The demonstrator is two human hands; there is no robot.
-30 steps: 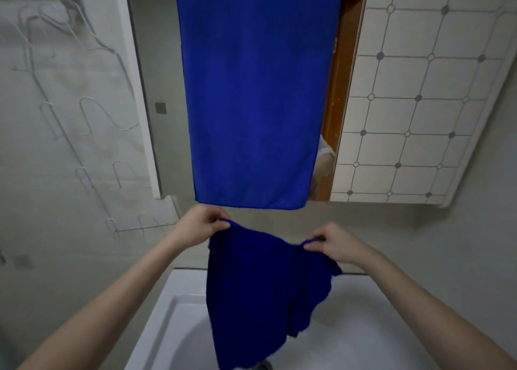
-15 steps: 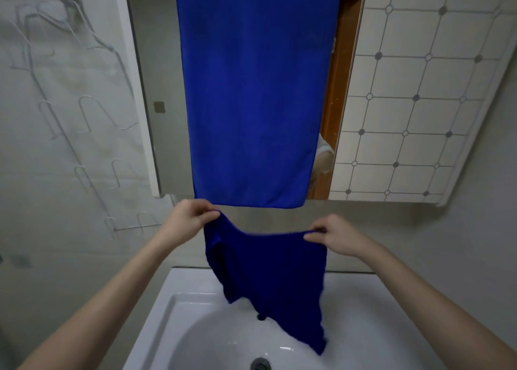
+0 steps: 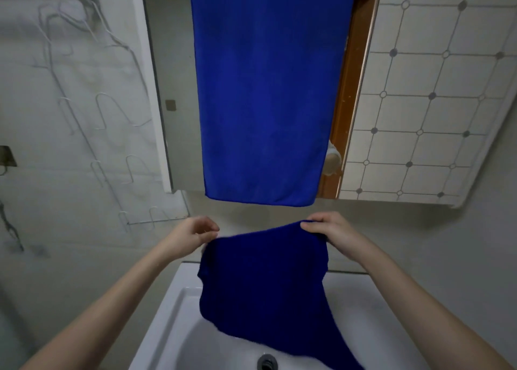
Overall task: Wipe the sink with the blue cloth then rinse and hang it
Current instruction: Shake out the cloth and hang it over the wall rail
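Note:
I hold a dark blue cloth (image 3: 263,285) by its top edge above the white sink (image 3: 167,316). My right hand (image 3: 327,231) grips the cloth's upper right corner. My left hand (image 3: 193,234) pinches the upper left corner, a little lower, so the top edge slopes down to the left. The cloth hangs spread out, and its lower end trails into the basin toward the right. It covers part of the basin behind it. The drain (image 3: 267,362) shows just left of the cloth's lower end.
A larger blue towel (image 3: 265,90) hangs flat straight above my hands, in front of a mirror (image 3: 419,90) that reflects tiles. A white wire rack (image 3: 112,118) is fixed to the left wall. A grey wall rises behind the sink.
Both hands lifted the cloth a little and stretched it out between them. Its bunched folds opened, the lower end swung right, and the drain came into view.

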